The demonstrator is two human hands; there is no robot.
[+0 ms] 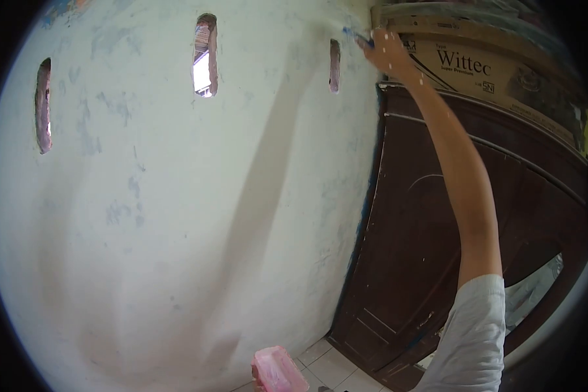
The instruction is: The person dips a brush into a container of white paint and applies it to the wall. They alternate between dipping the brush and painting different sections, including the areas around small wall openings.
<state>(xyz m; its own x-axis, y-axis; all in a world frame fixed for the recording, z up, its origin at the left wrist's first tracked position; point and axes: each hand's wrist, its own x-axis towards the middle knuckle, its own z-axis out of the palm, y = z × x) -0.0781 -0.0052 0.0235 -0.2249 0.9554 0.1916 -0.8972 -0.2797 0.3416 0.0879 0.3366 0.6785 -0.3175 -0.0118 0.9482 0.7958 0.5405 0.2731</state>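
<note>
High at the upper right, my right hand (pixel 387 55) is closed around a slim blue paintbrush (pixel 366 43), its tip close to the wall; whether it touches cannot be made out. White specks dot the hand and wrist. Beside the hand is a cardboard box printed "Wittec" (pixel 470 68). The pale green wall (pixel 176 196) has grey-blue patches. At the bottom middle is a pink plastic container (pixel 277 369) with whitish smears inside; what supports it is hidden. My left hand is out of view.
A dark brown wooden cabinet (pixel 411 215) with a mirror-like panel (pixel 536 287) stands along the right, under the box. Three narrow slots pierce the wall, the middle slot (pixel 204 59) letting in daylight. Light floor tiles (pixel 336 366) show below.
</note>
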